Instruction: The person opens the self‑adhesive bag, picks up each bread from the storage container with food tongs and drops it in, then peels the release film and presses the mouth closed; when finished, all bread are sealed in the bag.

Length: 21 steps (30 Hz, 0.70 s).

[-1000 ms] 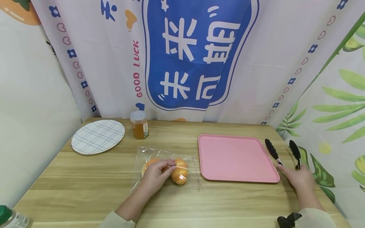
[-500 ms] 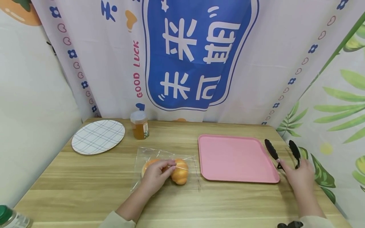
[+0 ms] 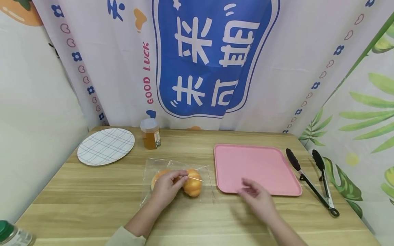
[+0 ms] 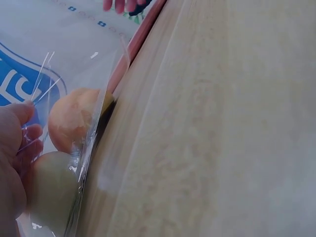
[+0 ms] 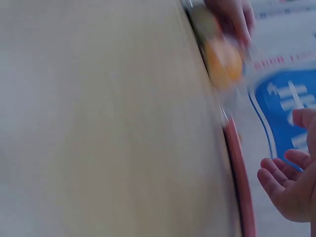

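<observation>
A clear plastic bag (image 3: 158, 166) lies on the table, with a golden ridged bread roll (image 3: 193, 187) and a rounder bun (image 3: 156, 177) inside. My left hand (image 3: 167, 186) pinches the bag's plastic above the bread and covers part of the bun. In the left wrist view, the thumb and fingers (image 4: 22, 111) grip the gathered film. My right hand (image 3: 258, 201) hangs over the front edge of the pink tray (image 3: 258, 167), holding nothing, its fingers loosely bent. Right of the tray lie black-tipped metal tongs (image 3: 315, 190), their arms spread apart.
A checked oval plate (image 3: 106, 147) sits at the back left, beside a jar of amber contents (image 3: 150, 135). A green-lidded jar (image 3: 15, 235) stands at the front left corner. Printed cloth (image 3: 261, 102) hangs behind the table.
My right hand has let go of the tongs and moved left to the tray's front edge. The tongs stay lying at the right. My left hand keeps its pinch on the bag.
</observation>
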Each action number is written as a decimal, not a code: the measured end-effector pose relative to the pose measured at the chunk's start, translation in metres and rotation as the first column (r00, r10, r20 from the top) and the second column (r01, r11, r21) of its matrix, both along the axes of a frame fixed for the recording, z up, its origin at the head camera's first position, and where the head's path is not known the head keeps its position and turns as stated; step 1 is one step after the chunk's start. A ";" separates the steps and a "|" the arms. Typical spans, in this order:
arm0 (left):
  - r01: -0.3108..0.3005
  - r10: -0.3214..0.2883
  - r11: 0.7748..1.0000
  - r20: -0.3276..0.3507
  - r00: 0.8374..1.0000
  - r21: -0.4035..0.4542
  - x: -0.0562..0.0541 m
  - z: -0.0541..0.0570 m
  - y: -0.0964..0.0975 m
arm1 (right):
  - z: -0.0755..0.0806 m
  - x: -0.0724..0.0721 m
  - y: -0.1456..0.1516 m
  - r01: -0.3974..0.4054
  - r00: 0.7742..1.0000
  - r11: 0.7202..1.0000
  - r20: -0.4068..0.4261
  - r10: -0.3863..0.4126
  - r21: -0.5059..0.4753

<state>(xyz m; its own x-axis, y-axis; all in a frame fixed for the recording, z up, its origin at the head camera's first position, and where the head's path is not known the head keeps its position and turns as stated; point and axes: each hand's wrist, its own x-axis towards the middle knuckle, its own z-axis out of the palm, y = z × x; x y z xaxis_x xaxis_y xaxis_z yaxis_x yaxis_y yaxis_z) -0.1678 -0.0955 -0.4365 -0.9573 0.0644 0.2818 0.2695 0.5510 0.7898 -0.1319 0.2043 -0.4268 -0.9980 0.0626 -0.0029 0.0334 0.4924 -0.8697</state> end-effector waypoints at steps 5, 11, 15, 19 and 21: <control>-0.037 0.037 0.999 -0.006 0.999 0.011 -0.001 0.002 -0.001 | -0.012 0.011 -0.043 -0.132 0.983 0.969 0.096 0.155 -0.209; -0.065 0.065 0.998 -0.008 0.998 0.009 0.000 0.002 -0.002 | -0.021 0.011 -0.071 -0.190 0.916 0.873 0.238 0.321 -0.448; -0.069 0.069 0.998 -0.010 0.998 0.007 0.000 0.001 -0.001 | -0.025 0.008 -0.084 -0.145 0.897 0.843 0.291 0.333 -0.517; -0.075 0.075 0.997 -0.017 0.997 0.000 0.000 0.001 0.000 | -0.028 0.002 -0.095 -0.092 0.898 0.835 0.317 0.305 -0.542; -0.075 0.075 0.997 -0.018 0.997 0.001 0.000 0.001 0.001 | -0.028 -0.001 -0.100 -0.062 0.902 0.835 0.327 0.281 -0.547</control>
